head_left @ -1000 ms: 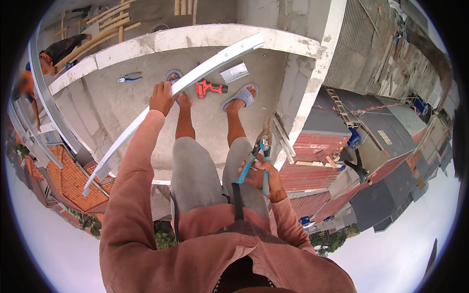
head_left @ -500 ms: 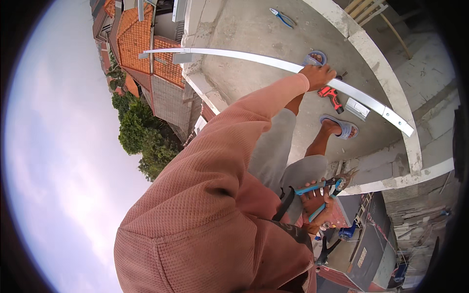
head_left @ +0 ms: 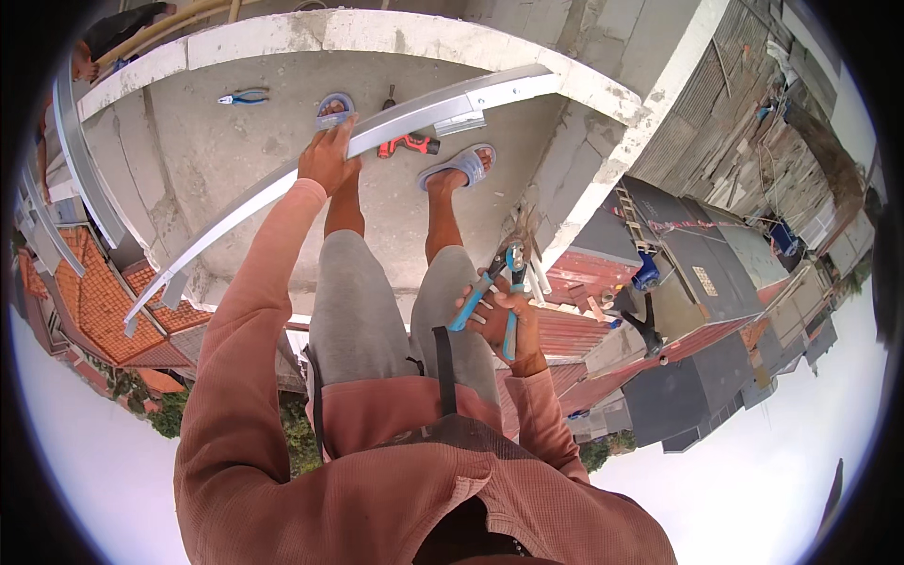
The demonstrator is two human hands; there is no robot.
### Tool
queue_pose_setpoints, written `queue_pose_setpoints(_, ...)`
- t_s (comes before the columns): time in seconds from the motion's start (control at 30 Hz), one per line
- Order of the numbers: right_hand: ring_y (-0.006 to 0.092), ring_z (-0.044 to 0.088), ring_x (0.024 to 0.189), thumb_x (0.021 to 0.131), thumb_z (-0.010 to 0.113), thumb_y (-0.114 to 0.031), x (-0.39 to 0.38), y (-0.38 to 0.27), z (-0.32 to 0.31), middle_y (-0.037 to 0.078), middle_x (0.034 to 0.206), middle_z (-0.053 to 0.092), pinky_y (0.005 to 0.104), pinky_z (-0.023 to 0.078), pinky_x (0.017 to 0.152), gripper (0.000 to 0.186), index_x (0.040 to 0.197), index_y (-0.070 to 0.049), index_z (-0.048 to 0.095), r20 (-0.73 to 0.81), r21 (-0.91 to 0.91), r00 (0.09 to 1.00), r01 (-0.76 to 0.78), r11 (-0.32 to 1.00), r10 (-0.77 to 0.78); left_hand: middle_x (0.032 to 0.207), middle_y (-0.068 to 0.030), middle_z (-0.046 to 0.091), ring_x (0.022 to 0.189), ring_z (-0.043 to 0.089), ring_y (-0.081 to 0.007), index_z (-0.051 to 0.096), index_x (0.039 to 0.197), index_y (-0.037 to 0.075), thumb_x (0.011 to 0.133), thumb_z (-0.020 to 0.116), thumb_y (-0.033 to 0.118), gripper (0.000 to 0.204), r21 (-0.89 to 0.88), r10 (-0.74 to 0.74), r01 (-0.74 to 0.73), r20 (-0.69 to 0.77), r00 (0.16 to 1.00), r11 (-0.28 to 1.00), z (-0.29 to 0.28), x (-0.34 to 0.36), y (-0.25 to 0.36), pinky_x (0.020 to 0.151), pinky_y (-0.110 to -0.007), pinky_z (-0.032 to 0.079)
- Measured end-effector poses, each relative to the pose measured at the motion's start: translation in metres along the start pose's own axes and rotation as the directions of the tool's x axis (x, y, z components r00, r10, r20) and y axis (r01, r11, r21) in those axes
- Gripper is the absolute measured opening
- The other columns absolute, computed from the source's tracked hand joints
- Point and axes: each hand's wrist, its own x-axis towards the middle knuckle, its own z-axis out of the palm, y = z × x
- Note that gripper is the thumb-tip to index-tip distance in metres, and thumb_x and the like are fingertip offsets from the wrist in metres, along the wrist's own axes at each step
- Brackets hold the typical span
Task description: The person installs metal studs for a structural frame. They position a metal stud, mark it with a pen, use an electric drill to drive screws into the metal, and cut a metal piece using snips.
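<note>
My left hand (head_left: 329,160) is closed around a long, silvery metal channel (head_left: 240,202). The channel runs slantwise from lower left to upper right, above the concrete floor. In my right hand (head_left: 518,325), at my right thigh, are tin snips (head_left: 515,259) with blue handles, their head pointing away from me. The handles stand apart and the fingers lie about them; small pale bits among the fingers are too small to name. Between my sandalled feet lies a red and black cordless drill (head_left: 407,145). Next to it, a short metal offcut (head_left: 460,123) shows partly below the channel.
Blue-handled pliers (head_left: 244,97) lie on the floor at the far left. A low concrete wall edge (head_left: 414,42) curves round the floor. More metal channels (head_left: 89,179) lean at the left, near another person's hand (head_left: 85,68). Roofs (head_left: 673,221) lie far below at the right.
The view has turned, so the floor and my legs now stand upright in it. My left hand still grips the channel, and my right hand still holds the snips.
</note>
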Motion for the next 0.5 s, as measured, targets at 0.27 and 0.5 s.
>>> queue_pose_setpoints(0.27, 0.0392, 0.063, 0.118, 0.090, 0.065, -0.026, -0.001, 0.005, -0.013, 0.021, 0.130, 0.059, 0.0550, 0.054, 0.097, 0.065, 0.148, -0.006, 0.043, -0.002, 0.060, 1.000, -0.010, 0.998, 0.010, 0.147, -0.0194, 0.049, 0.132, 0.051, -0.0406, 0.033, 0.159, 0.012, 0.082, 0.079, 0.039, 0.093, -0.226, 0.001, 0.071, 0.306, 0.952, 0.972, -0.014, 0.023, -0.013, 0.113, -0.046, 0.044)
queue_pose_setpoints(0.5, 0.0367, 0.062, 0.119, 0.090, 0.061, -0.022, -0.003, -0.002, -0.011, 0.020, 0.129, 0.059, 0.0522, 0.052, 0.094, 0.065, 0.148, -0.008, 0.037, -0.027, 0.040, 0.999, 0.018, 0.999, -0.017, 0.147, -0.0215, 0.044, 0.137, 0.046, -0.0407, 0.032, 0.156, 0.007, 0.077, 0.082, 0.032, 0.097, -0.151, -0.013, 0.098, 0.480, 0.877, 0.984, -0.014, 0.022, 0.003, 0.115, -0.050, 0.039)
